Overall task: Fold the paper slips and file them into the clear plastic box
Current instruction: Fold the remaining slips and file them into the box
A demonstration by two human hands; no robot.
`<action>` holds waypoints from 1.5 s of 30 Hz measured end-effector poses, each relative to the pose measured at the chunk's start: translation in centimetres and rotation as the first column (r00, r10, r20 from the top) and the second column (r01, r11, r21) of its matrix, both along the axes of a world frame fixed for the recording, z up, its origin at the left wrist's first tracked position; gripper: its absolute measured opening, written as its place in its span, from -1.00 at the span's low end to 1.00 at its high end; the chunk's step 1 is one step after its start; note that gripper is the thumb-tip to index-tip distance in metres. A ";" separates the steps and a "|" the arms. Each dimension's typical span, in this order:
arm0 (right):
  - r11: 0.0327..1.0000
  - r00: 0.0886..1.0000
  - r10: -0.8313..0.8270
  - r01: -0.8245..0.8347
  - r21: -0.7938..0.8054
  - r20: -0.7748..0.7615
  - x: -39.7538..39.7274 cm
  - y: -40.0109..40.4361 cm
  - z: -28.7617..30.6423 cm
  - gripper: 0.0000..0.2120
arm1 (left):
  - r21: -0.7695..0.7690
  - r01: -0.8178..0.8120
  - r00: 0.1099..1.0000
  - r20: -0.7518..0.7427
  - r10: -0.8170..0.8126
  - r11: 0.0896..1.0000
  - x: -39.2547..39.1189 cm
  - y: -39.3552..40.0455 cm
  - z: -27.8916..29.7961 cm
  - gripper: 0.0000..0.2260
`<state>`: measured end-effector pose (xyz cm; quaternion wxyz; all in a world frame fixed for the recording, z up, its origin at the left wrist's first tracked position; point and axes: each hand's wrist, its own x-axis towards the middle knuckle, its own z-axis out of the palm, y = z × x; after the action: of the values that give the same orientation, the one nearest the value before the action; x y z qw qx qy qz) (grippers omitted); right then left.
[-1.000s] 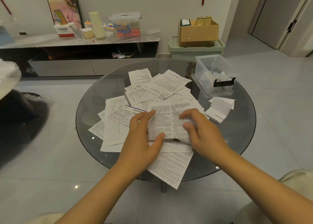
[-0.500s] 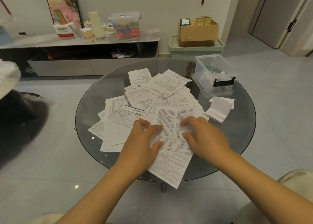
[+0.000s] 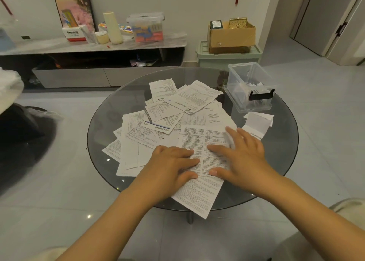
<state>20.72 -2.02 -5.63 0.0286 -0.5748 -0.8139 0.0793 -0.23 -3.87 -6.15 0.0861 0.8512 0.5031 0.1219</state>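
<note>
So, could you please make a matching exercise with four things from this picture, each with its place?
Things:
1. clear plastic box
2. cardboard box
3. left hand
4. folded white slips

Places:
A. on the green bin
B. pressing a printed sheet
C. far right of the glass table
D. just in front of the clear box

Pairs: 1-C, 2-A, 3-B, 4-D

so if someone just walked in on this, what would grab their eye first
First, the two hands pressed flat on a printed paper slip at the near edge of the round glass table: the left hand and the right hand, fingers spread. Next, the loose heap of paper slips fanned across the table's middle. Then the clear plastic box at the far right, some folded slips already inside.
</note>
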 end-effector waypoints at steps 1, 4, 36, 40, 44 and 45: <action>0.999 0.999 0.044 -0.044 0.002 -0.015 0.1 -0.1 0.1 -0.38 | 0.021 0.028 1.000 0.000 -0.028 0.999 0.1 0.0 0.1 -0.59; 0.990 0.982 0.140 -0.143 -0.016 -0.126 -0.1 -0.5 0.5 -0.18 | 0.148 0.050 0.999 0.013 -0.052 0.988 0.2 0.0 0.1 -0.67; 0.998 0.976 -0.055 0.055 -0.008 -0.209 0.8 1.1 0.7 -0.34 | -0.170 -0.359 0.908 0.161 0.386 0.917 1.3 0.8 0.6 -0.19; 1.000 0.983 -0.006 0.009 0.017 -0.181 1.2 0.9 0.8 -0.37 | -0.074 -0.330 0.927 0.160 0.338 0.941 1.3 0.2 0.6 -0.26; 0.994 0.985 0.099 -0.092 0.056 -0.140 1.5 0.5 1.3 -0.39 | 0.052 -0.298 0.945 0.158 0.287 0.953 1.1 0.2 0.6 -0.38; 0.991 0.986 0.134 -0.130 0.043 -0.104 1.5 0.5 1.3 -0.44 | 0.088 -0.279 0.953 0.145 0.264 0.956 1.0 0.2 0.4 -0.43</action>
<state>22.27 -1.55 -4.33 0.0770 -0.5139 -0.8489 0.0970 0.75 -3.68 -5.71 0.0555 0.7674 0.6014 0.2153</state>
